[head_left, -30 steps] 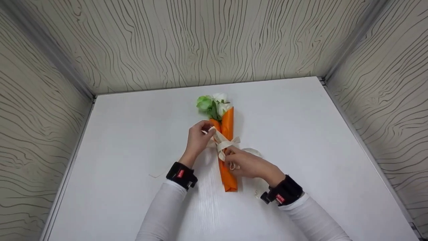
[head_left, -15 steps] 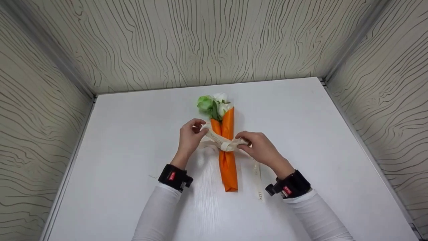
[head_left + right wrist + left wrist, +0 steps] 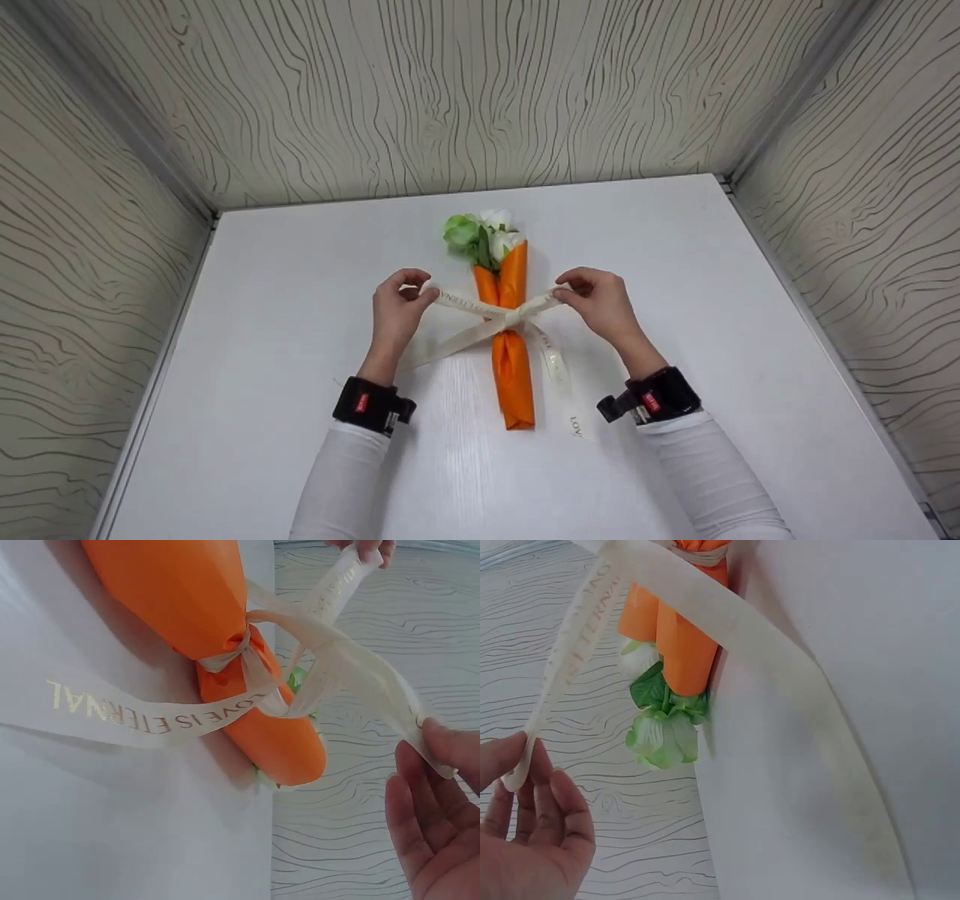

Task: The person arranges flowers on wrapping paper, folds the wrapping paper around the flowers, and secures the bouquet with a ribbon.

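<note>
A small bouquet wrapped in orange paper (image 3: 514,382) lies on the white table, its green flower (image 3: 461,231) and white flowers (image 3: 504,241) at the far end. Around its middle runs a cream ribbon (image 3: 469,303) printed with lettering, crossed at the front. My left hand (image 3: 397,307) pinches one ribbon loop between thumb and fingers, left of the bouquet. On the other side my right hand (image 3: 600,304) pinches a second loop. Two loose tails trail toward the near side; the right wrist view shows "LOVE IS ETERNAL" on the ribbon tail (image 3: 161,724).
The white table (image 3: 262,300) carries the bouquet near its centre. Wood-grain panels (image 3: 450,97) stand at the back and on both sides. A ribbon tail (image 3: 855,757) curves across the tabletop in the left wrist view.
Both hands have moved apart, drawing the loops out to left and right. The right hand went from the bouquet's middle to pinching a loop. The knot looks tighter, and the bouquet has barely shifted.
</note>
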Action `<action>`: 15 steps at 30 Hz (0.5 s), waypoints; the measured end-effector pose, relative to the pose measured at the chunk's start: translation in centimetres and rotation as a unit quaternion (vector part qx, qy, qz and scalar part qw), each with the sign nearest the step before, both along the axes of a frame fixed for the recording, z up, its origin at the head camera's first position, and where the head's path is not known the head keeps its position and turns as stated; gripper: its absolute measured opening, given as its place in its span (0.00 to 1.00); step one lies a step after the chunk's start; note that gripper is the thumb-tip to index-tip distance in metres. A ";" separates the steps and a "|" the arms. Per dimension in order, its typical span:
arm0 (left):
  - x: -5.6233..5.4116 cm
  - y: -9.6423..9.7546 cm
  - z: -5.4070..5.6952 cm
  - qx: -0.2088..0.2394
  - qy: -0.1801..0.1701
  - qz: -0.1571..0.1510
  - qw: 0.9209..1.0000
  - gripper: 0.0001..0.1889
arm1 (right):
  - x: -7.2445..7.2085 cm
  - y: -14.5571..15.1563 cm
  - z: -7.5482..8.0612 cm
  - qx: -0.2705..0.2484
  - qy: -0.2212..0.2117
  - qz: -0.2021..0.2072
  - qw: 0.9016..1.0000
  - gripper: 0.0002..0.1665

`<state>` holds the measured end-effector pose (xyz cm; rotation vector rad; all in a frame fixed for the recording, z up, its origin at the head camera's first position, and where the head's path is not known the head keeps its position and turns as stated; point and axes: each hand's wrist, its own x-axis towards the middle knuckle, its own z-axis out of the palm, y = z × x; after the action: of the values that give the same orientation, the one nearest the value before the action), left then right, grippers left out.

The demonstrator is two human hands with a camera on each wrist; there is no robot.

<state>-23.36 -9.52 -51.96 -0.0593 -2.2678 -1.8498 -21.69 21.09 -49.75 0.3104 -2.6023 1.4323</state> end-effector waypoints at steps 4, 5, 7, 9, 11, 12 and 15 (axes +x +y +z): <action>0.2 -1.0 -0.8 -0.016 -0.026 0.026 0.999 0.12 | -0.8 0.9 -0.8 -0.075 -0.089 -0.037 0.993 0.14; 0.2 -1.2 -1.1 -0.020 -0.031 0.033 0.999 0.12 | -1.0 1.1 -1.1 -0.087 -0.106 -0.045 0.989 0.15; 0.3 -1.7 -1.6 -0.031 -0.042 0.046 0.998 0.10 | -1.3 1.4 -1.6 -0.105 -0.138 -0.064 0.983 0.16; 0.4 -2.2 -2.1 -0.036 -0.053 0.055 0.996 0.09 | -1.4 1.7 -2.2 -0.117 -0.166 -0.081 0.976 0.17; 0.5 -2.5 -2.5 -0.043 -0.064 0.065 0.995 0.08 | -1.6 2.0 -2.8 -0.132 -0.190 -0.095 0.968 0.18; 0.5 -2.7 -2.7 -0.047 -0.069 0.069 0.994 0.08 | -1.7 2.2 -3.2 -0.138 -0.200 -0.102 0.965 0.18; 0.6 -3.1 -3.3 -0.058 -0.082 0.080 0.992 0.07 | -1.9 2.6 -4.1 -0.150 -0.225 -0.121 0.955 0.20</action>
<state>-22.72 -12.65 -55.28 0.2586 -2.4080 -1.6976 -23.62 23.65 -53.89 -0.4059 -2.5553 1.9484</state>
